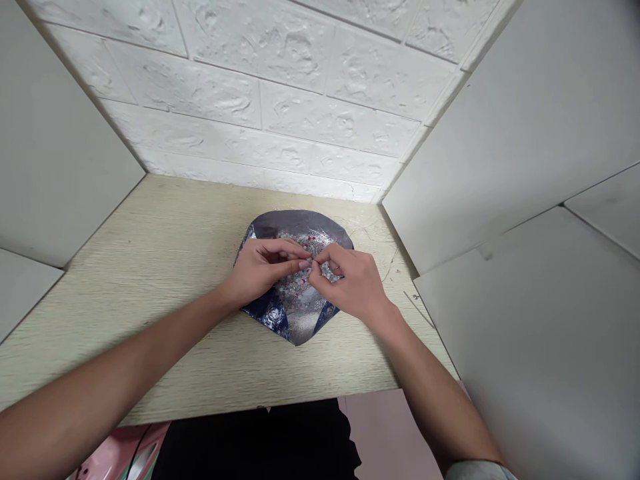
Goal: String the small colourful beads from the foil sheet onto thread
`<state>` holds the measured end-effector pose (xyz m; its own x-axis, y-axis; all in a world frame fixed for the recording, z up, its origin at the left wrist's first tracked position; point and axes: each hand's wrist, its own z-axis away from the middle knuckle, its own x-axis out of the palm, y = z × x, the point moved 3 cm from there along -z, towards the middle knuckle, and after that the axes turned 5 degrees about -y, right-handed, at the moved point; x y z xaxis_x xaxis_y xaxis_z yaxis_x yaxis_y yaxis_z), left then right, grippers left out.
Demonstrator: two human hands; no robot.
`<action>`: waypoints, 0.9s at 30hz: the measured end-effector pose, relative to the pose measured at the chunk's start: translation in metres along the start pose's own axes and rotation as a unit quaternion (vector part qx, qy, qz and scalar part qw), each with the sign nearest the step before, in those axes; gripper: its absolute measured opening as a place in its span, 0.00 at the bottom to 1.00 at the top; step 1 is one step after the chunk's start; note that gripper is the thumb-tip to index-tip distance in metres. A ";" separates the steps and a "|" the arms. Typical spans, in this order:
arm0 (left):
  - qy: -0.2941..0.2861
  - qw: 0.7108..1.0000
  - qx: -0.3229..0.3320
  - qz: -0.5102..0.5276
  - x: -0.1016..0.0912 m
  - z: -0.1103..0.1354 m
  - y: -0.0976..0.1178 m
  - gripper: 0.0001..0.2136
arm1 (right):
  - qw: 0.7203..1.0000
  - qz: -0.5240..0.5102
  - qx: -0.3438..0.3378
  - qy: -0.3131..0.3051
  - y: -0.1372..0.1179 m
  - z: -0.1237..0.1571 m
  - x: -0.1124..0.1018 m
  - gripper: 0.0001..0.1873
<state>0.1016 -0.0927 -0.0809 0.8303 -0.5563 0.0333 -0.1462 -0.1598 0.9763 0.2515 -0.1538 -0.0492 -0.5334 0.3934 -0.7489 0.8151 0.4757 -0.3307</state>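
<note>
Both hands meet over a blue and silver foil-like sheet or opened bag that lies on the table. Many small clear and whitish beads, with a few red and pink ones among them, are spread on it. My left hand comes in from the left, thumb and forefinger pinched together. From the right, my right hand pinches close against those fingertips. Whatever the two pinches hold is too small to make out.
Fine thread-like strands lie on the pale wooden table, right of the sheet. A thin stick-like piece rests near the right edge. White panels flank both sides, with a white brick-patterned wall behind.
</note>
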 end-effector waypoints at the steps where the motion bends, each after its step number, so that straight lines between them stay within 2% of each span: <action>1: -0.001 1.000 -0.001 -0.001 0.000 0.000 0.000 0.06 | 1.000 0.000 0.000 0.000 0.000 0.000 0.000 0.07; 12: -0.003 1.000 -0.018 -0.012 0.000 0.001 0.001 0.06 | 1.000 -0.005 -0.005 0.005 -0.001 0.000 -0.001 0.07; 19: -0.008 1.000 -0.029 -0.008 -0.001 0.000 -0.001 0.07 | 0.999 -0.010 0.020 -0.029 0.004 0.000 0.005 0.07; 27: -0.029 0.999 -0.008 -0.028 0.001 -0.001 -0.001 0.07 | 0.999 -0.009 -0.003 -0.044 0.003 0.000 0.003 0.08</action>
<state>0.1029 -0.0928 -0.0814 0.8044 -0.5931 -0.0341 -0.0914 -0.1803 0.9794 0.2523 -0.1516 -0.0522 -0.5263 0.3138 -0.7903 0.8038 0.4866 -0.3422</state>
